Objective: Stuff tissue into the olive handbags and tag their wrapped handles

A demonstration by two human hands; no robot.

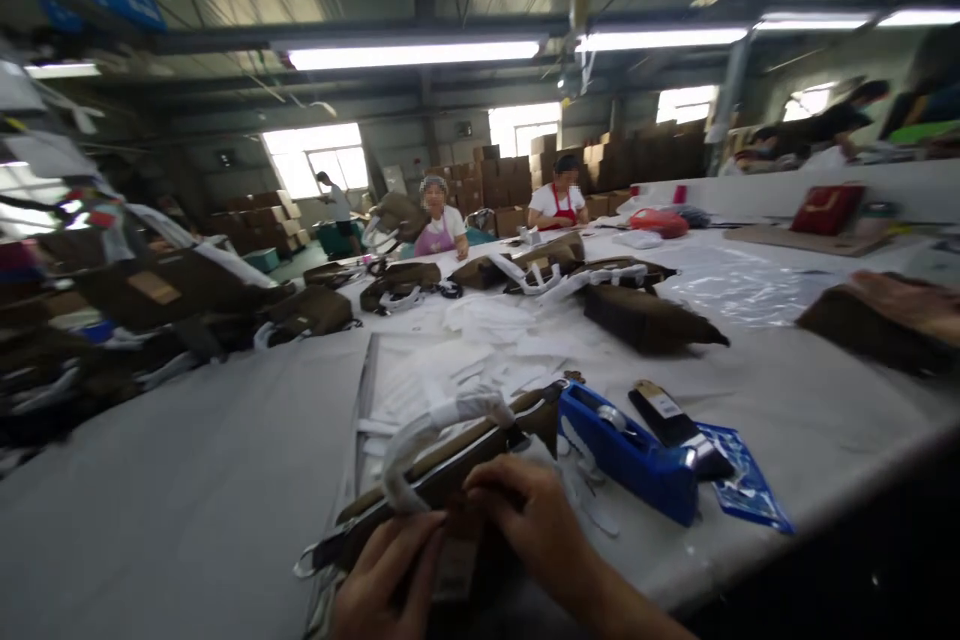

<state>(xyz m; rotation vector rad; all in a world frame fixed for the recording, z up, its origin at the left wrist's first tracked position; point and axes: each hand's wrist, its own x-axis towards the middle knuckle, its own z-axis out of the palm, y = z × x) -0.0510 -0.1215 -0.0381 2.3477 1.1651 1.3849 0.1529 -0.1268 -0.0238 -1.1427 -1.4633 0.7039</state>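
Note:
A dark olive-brown bag (521, 415) lies on the table in front of me, its handle (442, 410) wrapped in white material. Against the bag's near side hangs a brown tag with a white label (455, 565). My left hand (390, 575) is closed beside the base of the handle, thumb and fingers pinching at the tag's edge. Just above the tag, my right hand (536, 525) is closed in a pinch; what its fingertips hold is too small and blurred to make out. To the right of the bag sits a blue tape dispenser (626, 455).
Beyond the dispenser lie a dark tagged item (667, 415) and a blue-edged plastic packet (742, 475). More brown bags (645, 315) and white paper (487, 320) spread across the table. A co-worker's arm (919, 300) reaches over a bag at right. Two people sit at the far side.

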